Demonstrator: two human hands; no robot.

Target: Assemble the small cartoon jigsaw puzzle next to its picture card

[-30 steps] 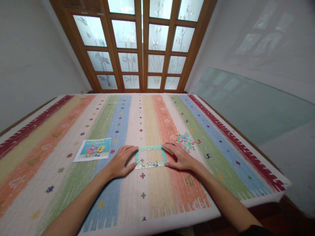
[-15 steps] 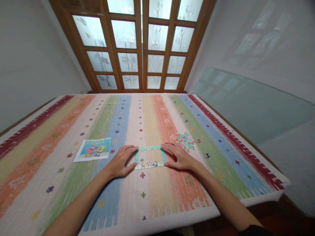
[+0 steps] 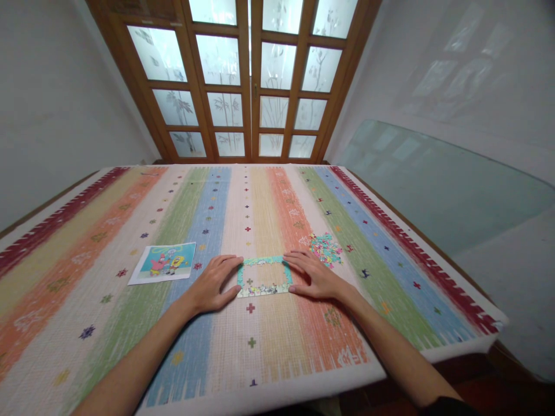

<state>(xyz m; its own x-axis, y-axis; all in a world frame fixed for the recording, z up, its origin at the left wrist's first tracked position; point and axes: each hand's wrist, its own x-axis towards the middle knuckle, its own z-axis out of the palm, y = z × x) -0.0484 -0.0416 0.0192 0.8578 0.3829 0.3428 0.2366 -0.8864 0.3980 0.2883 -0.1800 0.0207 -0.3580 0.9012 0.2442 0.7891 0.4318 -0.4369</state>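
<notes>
A small jigsaw frame [image 3: 264, 263], only its teal border joined up, lies on the striped cloth [image 3: 277, 358]. My left hand [image 3: 213, 283] rests flat against the frame's left edge, fingers stretched out. My right hand [image 3: 315, 275] lies flat against its right edge, fingers spread. Neither hand holds anything. A heap of loose puzzle pieces [image 3: 326, 248] sits just beyond my right hand. A cartoon reference picture [image 3: 163, 262] lies to the left of my left hand.
The table's front edge runs close to me, its right edge drops off toward a glass sheet [image 3: 433, 185] leaning on the wall. Wooden doors with frosted panes [image 3: 249, 81] stand behind the table.
</notes>
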